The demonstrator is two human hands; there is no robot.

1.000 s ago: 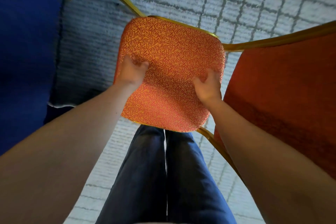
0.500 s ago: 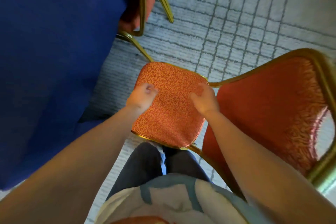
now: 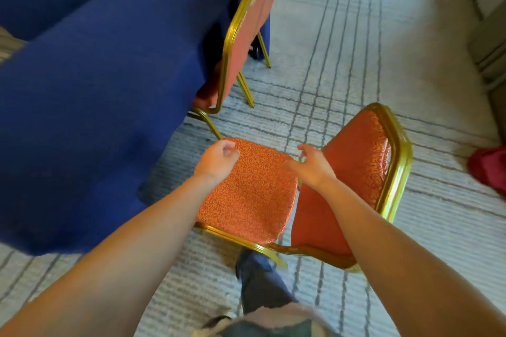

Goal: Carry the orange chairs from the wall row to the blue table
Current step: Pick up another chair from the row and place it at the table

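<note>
Gold metal tube makes up the frame [image 3: 397,172] of the orange chair [image 3: 252,194], so I judge the chair stiff and light enough for one person, though bulky, with legs that could catch on the table's cloth. The padded seat [image 3: 246,213] would give under the fingers and its woven cover offers little purchase. The surer hold is on the frame itself, at the seat's side rails or the top of the back [image 3: 353,172].

From the head camera, the chair stands on the pale lined carpet [image 3: 342,63] just beside the blue table [image 3: 95,90], its seat turned toward the cloth. Seat and back are orange with a fine squiggle pattern, and the back is darker in shadow.

The left hand [image 3: 216,161] is loosely curled over the seat's far corner, and I cannot tell whether it has hold of the edge. The right hand [image 3: 312,167] hovers with fingers spread where seat meets back, holding nothing.

A second chair [image 3: 246,35] is tucked against the table further along. A red bundle [image 3: 490,169] lies at the right edge.
</note>
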